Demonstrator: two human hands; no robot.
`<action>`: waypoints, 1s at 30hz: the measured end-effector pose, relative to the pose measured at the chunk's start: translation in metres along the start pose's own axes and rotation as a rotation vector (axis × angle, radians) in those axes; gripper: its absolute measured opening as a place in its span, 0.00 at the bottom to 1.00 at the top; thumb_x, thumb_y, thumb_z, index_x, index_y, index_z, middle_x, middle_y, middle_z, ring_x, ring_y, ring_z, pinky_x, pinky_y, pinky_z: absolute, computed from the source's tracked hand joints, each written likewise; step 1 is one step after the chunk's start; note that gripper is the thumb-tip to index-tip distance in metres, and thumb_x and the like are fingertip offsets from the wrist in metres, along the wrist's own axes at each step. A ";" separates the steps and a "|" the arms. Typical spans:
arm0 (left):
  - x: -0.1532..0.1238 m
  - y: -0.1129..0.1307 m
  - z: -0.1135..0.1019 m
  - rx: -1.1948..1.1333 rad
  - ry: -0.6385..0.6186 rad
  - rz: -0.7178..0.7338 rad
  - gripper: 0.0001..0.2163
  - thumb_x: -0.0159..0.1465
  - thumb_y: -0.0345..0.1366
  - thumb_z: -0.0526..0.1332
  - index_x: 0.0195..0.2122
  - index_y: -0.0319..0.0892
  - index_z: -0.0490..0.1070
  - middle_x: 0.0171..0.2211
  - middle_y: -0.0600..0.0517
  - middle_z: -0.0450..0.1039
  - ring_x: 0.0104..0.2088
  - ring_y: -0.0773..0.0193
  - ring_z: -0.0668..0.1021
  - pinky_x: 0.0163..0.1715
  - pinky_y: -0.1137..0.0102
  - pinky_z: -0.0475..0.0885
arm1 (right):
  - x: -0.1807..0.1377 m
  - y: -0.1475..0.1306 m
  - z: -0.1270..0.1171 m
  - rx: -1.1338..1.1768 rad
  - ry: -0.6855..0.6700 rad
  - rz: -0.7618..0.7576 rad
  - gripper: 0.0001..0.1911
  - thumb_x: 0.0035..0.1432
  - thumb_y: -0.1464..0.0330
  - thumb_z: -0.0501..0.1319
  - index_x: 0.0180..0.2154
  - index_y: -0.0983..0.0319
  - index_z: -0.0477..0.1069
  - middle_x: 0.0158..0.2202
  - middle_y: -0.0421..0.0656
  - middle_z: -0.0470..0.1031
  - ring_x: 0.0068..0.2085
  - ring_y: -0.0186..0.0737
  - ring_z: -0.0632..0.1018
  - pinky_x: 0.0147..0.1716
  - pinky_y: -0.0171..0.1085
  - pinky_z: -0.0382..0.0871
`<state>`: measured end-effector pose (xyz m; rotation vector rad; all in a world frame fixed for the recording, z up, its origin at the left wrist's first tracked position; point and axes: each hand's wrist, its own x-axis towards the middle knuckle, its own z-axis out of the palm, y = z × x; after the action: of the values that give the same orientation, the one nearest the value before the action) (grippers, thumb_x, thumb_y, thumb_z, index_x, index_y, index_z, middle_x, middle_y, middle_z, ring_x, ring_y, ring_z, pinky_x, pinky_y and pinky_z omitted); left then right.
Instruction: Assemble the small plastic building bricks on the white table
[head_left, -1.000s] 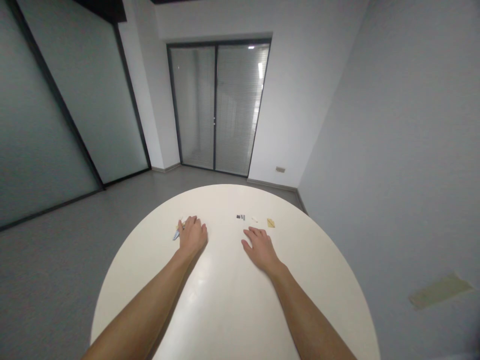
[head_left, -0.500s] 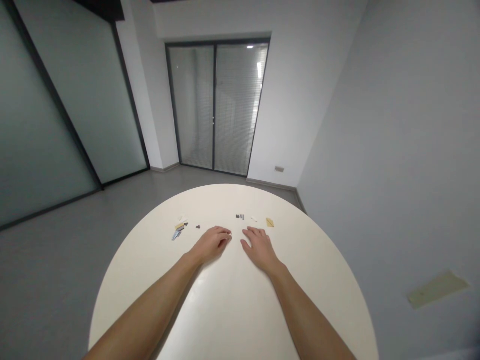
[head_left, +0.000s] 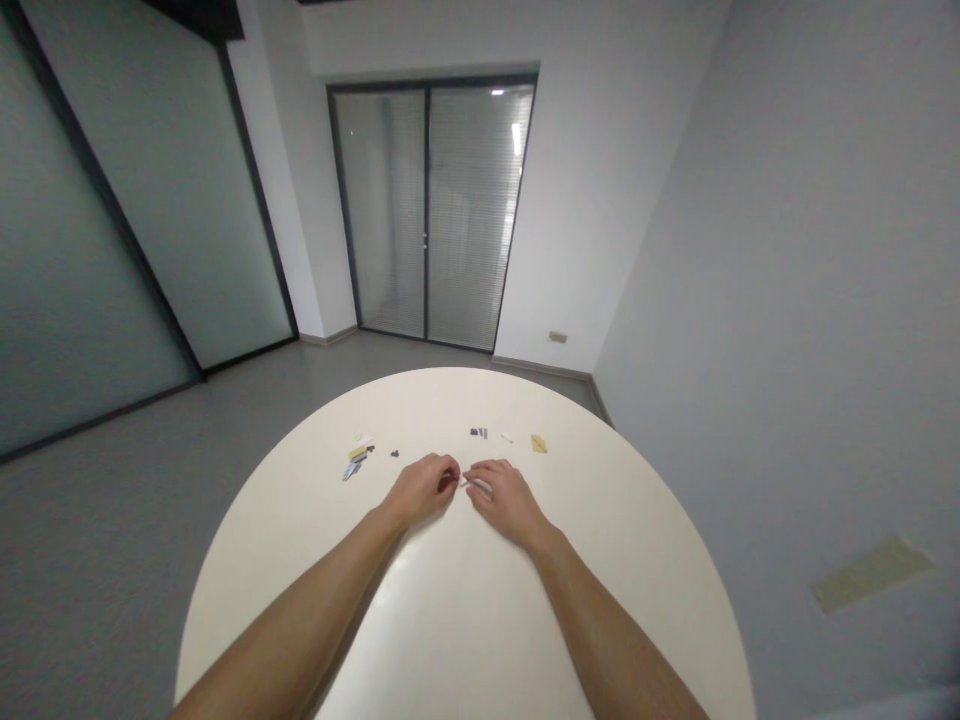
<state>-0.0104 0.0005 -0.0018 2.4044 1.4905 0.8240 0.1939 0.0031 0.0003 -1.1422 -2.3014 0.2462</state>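
My left hand rests low over the white round table, its fingers curled in a pinch. Facing it, my right hand has thumb and fingers bent toward the left fingertips, with a narrow gap inside the curl. A tiny pale piece shows between the two hands' fingertips, too small to name. Just beyond the hands lie small dark and grey pieces and a thin white piece. A yellowish, diamond-shaped piece lies beyond my right hand.
At the left of the table is a loose group of flat yellow, grey and light blue pieces, with white ones behind. A small dark piece lies between that group and my left hand. A wall stands on the right.
My right hand has moved left, and its fingers have drawn in to meet the left fingertips. The left hand has shifted only slightly. The loose pieces lie as before.
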 end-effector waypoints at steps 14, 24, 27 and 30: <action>-0.001 0.007 -0.002 0.013 -0.004 0.088 0.08 0.61 0.32 0.58 0.40 0.44 0.74 0.35 0.50 0.75 0.40 0.59 0.75 0.40 0.68 0.69 | 0.002 -0.002 0.000 0.077 0.010 0.044 0.06 0.64 0.69 0.59 0.42 0.60 0.74 0.42 0.43 0.79 0.46 0.41 0.74 0.49 0.39 0.64; 0.000 0.005 -0.002 -0.008 -0.026 0.084 0.08 0.67 0.40 0.58 0.41 0.45 0.74 0.35 0.51 0.76 0.39 0.61 0.74 0.39 0.68 0.68 | 0.002 -0.003 -0.002 0.079 -0.005 0.083 0.08 0.66 0.68 0.57 0.43 0.60 0.74 0.42 0.44 0.78 0.46 0.40 0.74 0.48 0.38 0.64; 0.000 0.005 -0.001 0.006 -0.025 0.098 0.10 0.68 0.42 0.56 0.39 0.46 0.74 0.34 0.52 0.76 0.38 0.61 0.74 0.39 0.68 0.68 | 0.002 -0.003 -0.002 0.089 0.006 0.072 0.09 0.67 0.68 0.56 0.42 0.60 0.74 0.41 0.44 0.78 0.45 0.40 0.74 0.47 0.38 0.65; 0.000 0.004 0.000 0.014 -0.023 0.079 0.11 0.69 0.44 0.55 0.39 0.45 0.74 0.35 0.51 0.76 0.39 0.61 0.74 0.39 0.68 0.68 | 0.002 -0.004 -0.003 0.090 0.006 0.062 0.09 0.67 0.67 0.56 0.42 0.60 0.74 0.41 0.44 0.78 0.45 0.40 0.74 0.47 0.38 0.65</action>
<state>-0.0075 -0.0011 0.0002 2.4891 1.4059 0.8020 0.1914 0.0017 0.0049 -1.1678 -2.2286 0.3652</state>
